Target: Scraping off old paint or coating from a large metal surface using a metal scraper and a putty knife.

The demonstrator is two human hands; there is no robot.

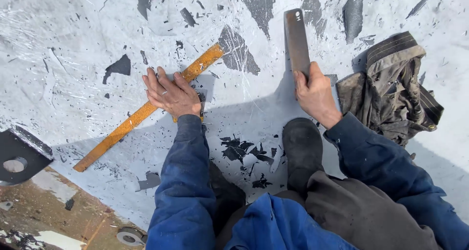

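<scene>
My left hand (pixel 171 93) lies flat, fingers spread, pressing on a long rusty orange metal strip (pixel 122 128) that runs diagonally across the white-painted steel surface (pixel 73 50). A small rusty piece sits under the palm beside the strip. My right hand (pixel 315 93) grips the lower end of a flat dark steel bar (pixel 297 37), which points away from me and rests against the surface. Both sleeves are blue. A black boot (pixel 302 150) stands between my arms.
A crumpled dirty grey-brown cloth or glove bundle (pixel 391 89) lies to the right. Dark patches of bare metal and paint flakes (pixel 242 150) dot the surface. A black bracket with a hole (pixel 17 157) sits at the left edge, above a rusty brown lower area.
</scene>
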